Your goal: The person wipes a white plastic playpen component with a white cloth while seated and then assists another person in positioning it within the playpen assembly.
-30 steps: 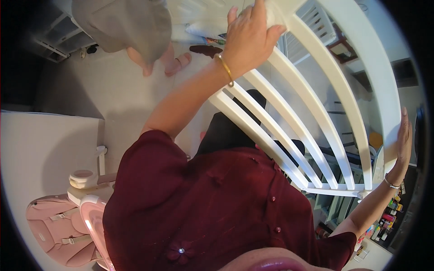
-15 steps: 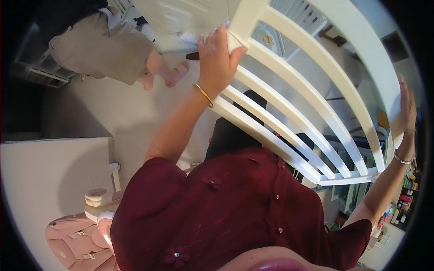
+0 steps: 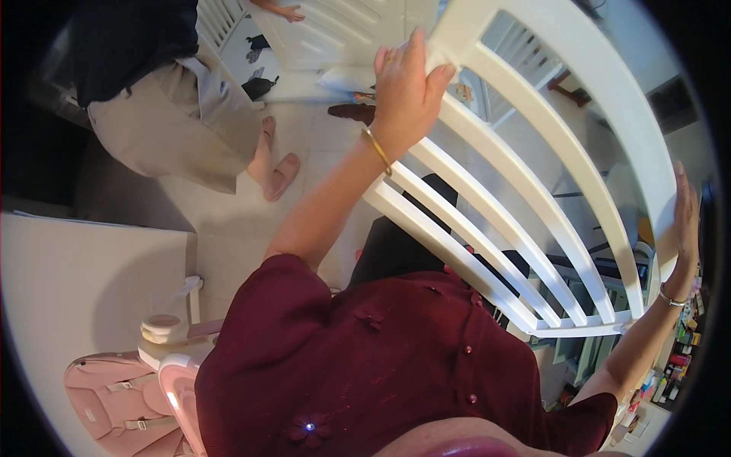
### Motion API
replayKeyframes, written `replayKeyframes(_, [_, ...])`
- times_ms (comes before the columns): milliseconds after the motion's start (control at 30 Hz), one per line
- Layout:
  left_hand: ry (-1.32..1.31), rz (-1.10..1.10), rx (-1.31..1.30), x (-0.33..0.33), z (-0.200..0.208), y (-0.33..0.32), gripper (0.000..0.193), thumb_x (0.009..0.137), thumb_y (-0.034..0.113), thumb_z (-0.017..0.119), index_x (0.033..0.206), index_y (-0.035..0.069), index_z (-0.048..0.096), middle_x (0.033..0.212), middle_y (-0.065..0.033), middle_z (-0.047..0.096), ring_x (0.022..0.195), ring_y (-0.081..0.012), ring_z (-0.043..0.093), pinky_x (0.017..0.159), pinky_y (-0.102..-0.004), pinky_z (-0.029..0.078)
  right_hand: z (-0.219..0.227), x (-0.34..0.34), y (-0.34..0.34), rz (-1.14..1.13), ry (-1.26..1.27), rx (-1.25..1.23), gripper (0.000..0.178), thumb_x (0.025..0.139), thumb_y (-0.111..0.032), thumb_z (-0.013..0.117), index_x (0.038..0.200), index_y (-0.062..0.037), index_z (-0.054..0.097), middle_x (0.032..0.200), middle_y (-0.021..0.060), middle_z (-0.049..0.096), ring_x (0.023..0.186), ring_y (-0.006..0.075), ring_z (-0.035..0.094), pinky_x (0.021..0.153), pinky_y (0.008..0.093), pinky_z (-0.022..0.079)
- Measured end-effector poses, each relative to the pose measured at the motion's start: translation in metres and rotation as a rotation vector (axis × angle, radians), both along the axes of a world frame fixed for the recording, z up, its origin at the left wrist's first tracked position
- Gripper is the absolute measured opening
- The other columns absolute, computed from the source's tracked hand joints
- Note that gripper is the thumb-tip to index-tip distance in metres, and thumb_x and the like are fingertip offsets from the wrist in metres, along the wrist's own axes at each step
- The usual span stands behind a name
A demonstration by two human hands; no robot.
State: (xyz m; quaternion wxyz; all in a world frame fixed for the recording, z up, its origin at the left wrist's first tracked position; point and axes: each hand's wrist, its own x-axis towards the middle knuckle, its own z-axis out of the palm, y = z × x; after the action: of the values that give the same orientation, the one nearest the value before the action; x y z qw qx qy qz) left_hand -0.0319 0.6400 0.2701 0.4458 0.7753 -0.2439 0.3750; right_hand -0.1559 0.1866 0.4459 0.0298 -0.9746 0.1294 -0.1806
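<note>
A person in a dark red top holds a white slatted crib side [image 3: 533, 190] up off the floor, tilted across their front, one hand at each end. The left hand [image 3: 403, 84] is clenched over the corner of one end rail, fingers [image 3: 438, 76] wrapped round its edge. The right hand [image 3: 685, 221] lies flat and open against the outer face of the far rail, steadying rather than gripping. The panel seems lifted but not yet set anywhere. A second person [image 3: 152, 99] stands near on the tiled floor [image 3: 228, 228].
</note>
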Motion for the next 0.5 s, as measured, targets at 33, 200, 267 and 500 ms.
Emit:
replayKeyframes(33, [0.005,0.002,0.003,0.002,0.006,-0.002,0.05,0.089,0.018,0.053,0.126,-0.011,0.038,0.098,-0.0222,0.06,0.096,-0.0364,0.053,0.098,-0.0469,0.028,0.003,0.0,0.007,0.016,-0.004,0.039,0.062,0.088,-0.061,0.039,0.121,-0.0095,0.049,0.094,0.0084,0.046,0.083,0.0188,0.041,0.074,0.0359,0.028])
replayKeyframes(200, [0.001,0.215,0.177,-0.01,0.003,-0.008,0.062,0.083,0.019,0.061,0.129,-0.011,0.032,0.117,-0.0221,0.051,0.113,-0.0374,0.045,0.102,-0.0571,0.02,0.018,0.002,0.052,0.092,0.008,0.295,0.064,0.09,-0.058,0.043,0.108,0.0018,0.057,0.073,0.0037,0.043,0.064,0.014,0.034,0.054,0.0297,0.025])
replayKeyframes(267, [0.008,0.273,0.248,-0.021,-0.009,-0.01,0.063,0.081,0.018,0.062,0.129,-0.01,0.032,0.122,-0.0217,0.047,0.119,-0.0367,0.04,0.101,-0.0595,0.019,0.023,0.002,0.067,0.103,0.014,0.371,0.066,0.091,-0.057,0.044,0.103,0.0064,0.06,0.065,0.0018,0.042,0.056,0.012,0.032,0.046,0.0272,0.024])
replayKeyframes(500, [0.056,0.362,0.472,-0.038,-0.058,0.008,0.065,0.077,0.012,0.063,0.129,-0.009,0.032,0.129,-0.0253,0.04,0.131,-0.0391,0.029,0.101,-0.062,0.016,0.033,-0.003,0.097,0.07,0.131,0.284,0.063,0.093,-0.055,0.043,0.086,0.0053,0.06,0.063,-0.0014,0.04,0.056,0.0111,0.03,0.046,0.0279,0.024])
